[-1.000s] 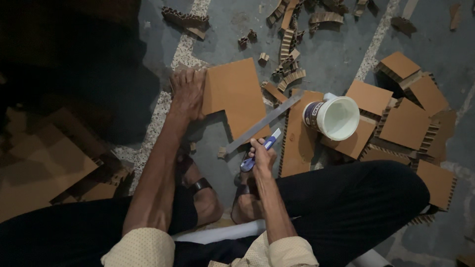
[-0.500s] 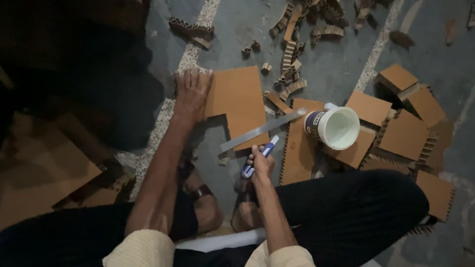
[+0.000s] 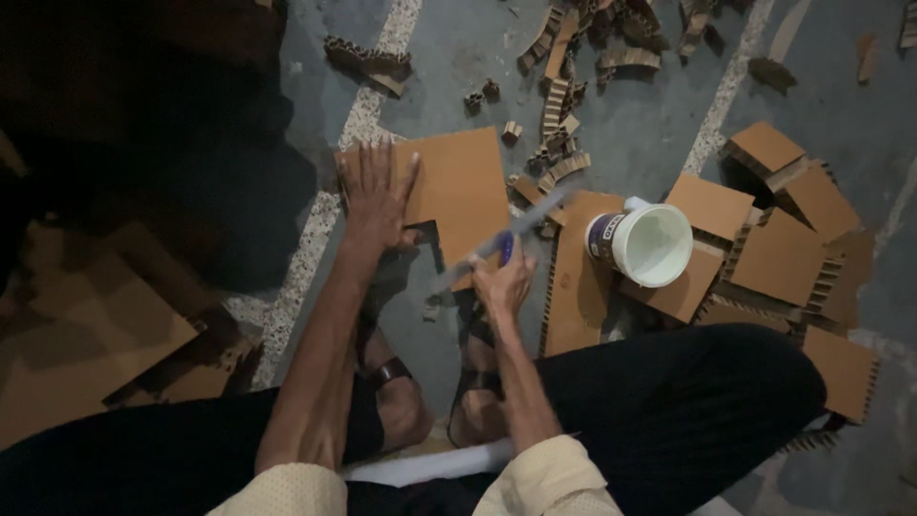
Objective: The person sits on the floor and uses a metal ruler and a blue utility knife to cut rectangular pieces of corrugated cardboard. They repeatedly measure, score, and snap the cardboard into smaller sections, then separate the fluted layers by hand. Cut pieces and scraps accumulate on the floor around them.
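My left hand [image 3: 374, 196] lies flat with fingers spread on a brown cardboard sheet [image 3: 464, 186] on the grey floor, pressing its left part down. My right hand [image 3: 503, 280] grips a blue-handled tool [image 3: 504, 247] just below the sheet's lower right edge. A long grey metal strip [image 3: 511, 229], blurred, runs diagonally past that hand over the sheet's corner; I cannot tell whether it belongs to the tool. A rectangular notch shows in the sheet's lower edge between my hands.
A white plastic tub [image 3: 648, 243] lies on its side on cardboard panels [image 3: 764, 239] to the right. Honeycomb cardboard scraps [image 3: 573, 96] litter the floor at the top. More cardboard [image 3: 86, 334] lies at the left. My sandalled feet [image 3: 420, 401] are below the sheet.
My right hand with the blue-handled tool has moved up toward the sheet's lower edge. The grey strip is now blurred. My left hand stays pressed on the cardboard.
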